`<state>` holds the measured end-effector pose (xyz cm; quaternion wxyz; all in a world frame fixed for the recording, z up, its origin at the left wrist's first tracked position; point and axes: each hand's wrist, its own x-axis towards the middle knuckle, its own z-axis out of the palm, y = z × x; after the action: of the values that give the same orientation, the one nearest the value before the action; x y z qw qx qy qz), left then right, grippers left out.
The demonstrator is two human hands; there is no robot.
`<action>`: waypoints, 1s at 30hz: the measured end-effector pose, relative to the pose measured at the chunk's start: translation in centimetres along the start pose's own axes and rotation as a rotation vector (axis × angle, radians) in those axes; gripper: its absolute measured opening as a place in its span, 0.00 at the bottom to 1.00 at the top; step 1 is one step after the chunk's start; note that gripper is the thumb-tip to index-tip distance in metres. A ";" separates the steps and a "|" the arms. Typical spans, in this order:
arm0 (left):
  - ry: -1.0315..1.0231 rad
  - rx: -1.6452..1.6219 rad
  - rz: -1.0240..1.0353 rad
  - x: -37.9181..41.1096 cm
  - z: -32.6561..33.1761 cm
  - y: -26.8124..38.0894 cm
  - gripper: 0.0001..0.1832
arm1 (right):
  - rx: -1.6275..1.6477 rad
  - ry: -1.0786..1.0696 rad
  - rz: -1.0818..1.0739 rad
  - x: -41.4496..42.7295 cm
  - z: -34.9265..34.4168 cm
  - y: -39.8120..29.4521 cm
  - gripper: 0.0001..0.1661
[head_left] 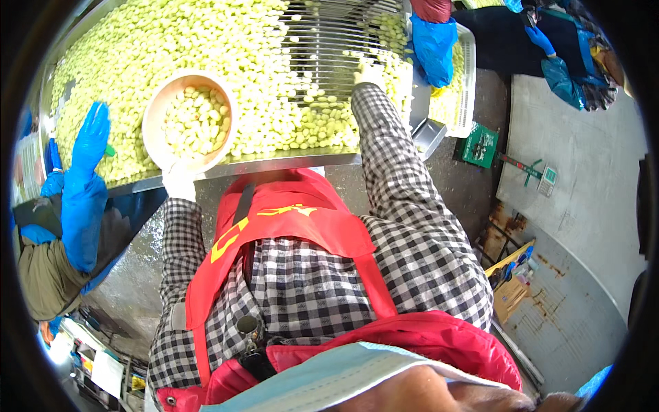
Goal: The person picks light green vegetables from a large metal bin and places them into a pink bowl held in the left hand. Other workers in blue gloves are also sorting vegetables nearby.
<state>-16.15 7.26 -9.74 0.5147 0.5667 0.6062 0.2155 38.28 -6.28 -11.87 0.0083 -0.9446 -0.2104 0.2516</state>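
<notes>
My left hand (178, 181), in a white glove, grips the near rim of a round pinkish bowl (153, 126). Pale green oval fruits, like grapes, lie inside the bowl (196, 121). The bowl rests over a thick spread of the same fruits (118, 56) in a metal tray (288, 156). My right hand (368, 73), also gloved in white, reaches among fruits at the right side of the tray, beside a slotted metal grate (329, 46). Glare washes out its fingers, so whether it holds any fruit cannot be told.
A co-worker's blue-gloved hand (91, 126) is over the tray's left end. Another person's blue sleeve (435, 49) hangs at the right, by a white crate (467, 82) of fruits. A metal container (428, 138) sits at the tray's right corner. A green box-like object (480, 145) stands beyond.
</notes>
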 end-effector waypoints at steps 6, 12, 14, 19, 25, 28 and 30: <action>-0.062 -0.132 -0.010 0.8 0.5 0.3 0.11 | -0.171 -0.109 0.028 2.0 -1.1 -1.1 0.19; -0.016 -0.521 -0.172 0.7 1.3 1.2 0.19 | 0.696 -0.193 -0.521 -10.4 -3.1 -11.2 0.20; 0.020 -0.608 -0.211 0.1 2.3 1.9 0.20 | 0.755 -0.290 -0.912 -13.3 -2.4 -12.0 0.28; -0.035 -0.305 -0.111 -0.7 3.6 3.6 0.18 | 0.443 0.106 0.105 -7.3 -2.1 2.6 0.24; -0.114 -0.476 -0.166 -1.7 2.5 5.0 0.26 | 0.254 0.096 0.087 0.1 4.1 14.2 0.44; -0.139 -0.341 -0.060 -1.4 2.2 4.7 0.29 | 0.242 0.140 0.284 -0.4 3.7 11.2 0.41; -0.129 -0.256 0.003 -1.2 2.0 4.1 0.29 | 0.350 0.163 0.374 -2.8 0.9 7.9 0.44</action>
<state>-12.70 6.62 -6.63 0.6202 0.5099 0.5388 0.2550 38.74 -14.71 -12.25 0.1419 -0.9684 0.0161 0.2047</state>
